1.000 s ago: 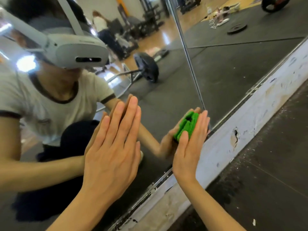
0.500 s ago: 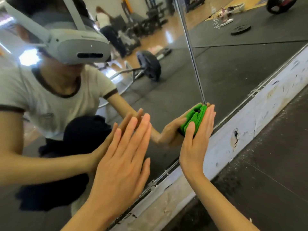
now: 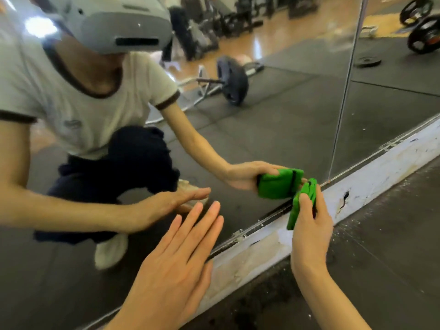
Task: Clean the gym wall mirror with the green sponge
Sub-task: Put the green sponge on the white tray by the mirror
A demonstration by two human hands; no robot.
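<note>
Low by the chipped white baseboard (image 3: pixel 392 160) under the mirror (image 3: pixel 285 115), the right hand (image 3: pixel 309 225) grips the green sponge (image 3: pixel 301 203) at the glass's bottom edge, while the left hand (image 3: pixel 176 270) hovers flat, fingers (image 3: pixel 204 225) straight and released.

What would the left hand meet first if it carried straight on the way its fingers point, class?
Most likely the mirror itself. The left hand lies flat and open, fingers aimed up and forward at the glass low down, near its bottom edge. Nothing shows between fingertips and glass, though the gap is hard to judge.
</note>
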